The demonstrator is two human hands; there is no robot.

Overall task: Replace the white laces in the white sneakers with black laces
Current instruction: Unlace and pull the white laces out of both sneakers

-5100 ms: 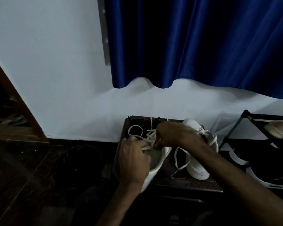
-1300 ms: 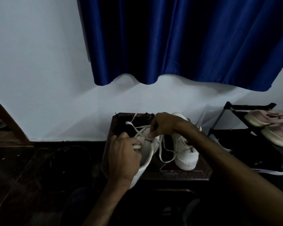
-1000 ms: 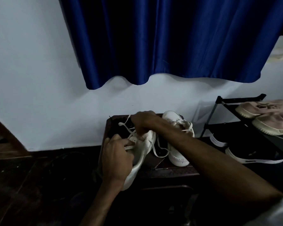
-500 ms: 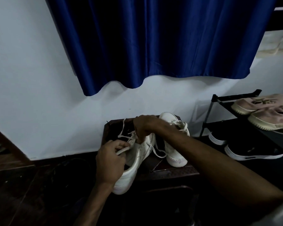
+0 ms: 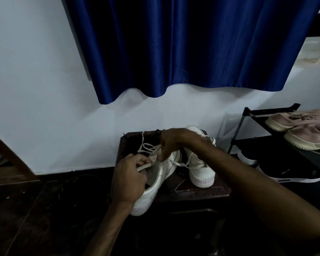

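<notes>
**Sneaker tilted in hand, white lace loose**

Sneaker (image 5: 162, 175) lies tilted at the table's (image 5: 201, 193) front left, with its heel hanging past the edge. The left hand (image 5: 129, 179) grips its collar, fingers curled, with a strand pressed under the thumb. The right hand (image 5: 174, 143) pinches the lace (image 5: 148, 147) at the eyelets. A second sneaker (image 5: 201, 170) stands just to the right, laced in white.
</notes>
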